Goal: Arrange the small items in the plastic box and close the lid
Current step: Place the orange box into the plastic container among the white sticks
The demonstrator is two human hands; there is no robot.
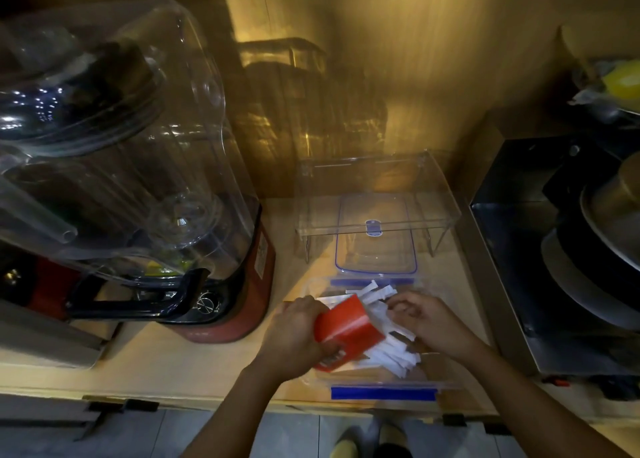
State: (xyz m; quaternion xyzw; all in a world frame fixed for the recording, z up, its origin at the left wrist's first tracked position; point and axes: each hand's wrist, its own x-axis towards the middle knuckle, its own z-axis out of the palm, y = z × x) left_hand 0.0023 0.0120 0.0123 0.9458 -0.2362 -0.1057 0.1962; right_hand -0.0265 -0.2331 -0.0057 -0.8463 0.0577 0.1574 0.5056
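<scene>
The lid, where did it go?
The lid lies flat on the counter just behind the open box, partly under a clear stand, right of the blender.

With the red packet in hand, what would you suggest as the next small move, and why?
Probably lower the red packet into the plastic box beside the white sachets. The left hand holds it tilted over the box, the right hand rests on the sachets, and the lid lies behind, off.
</scene>
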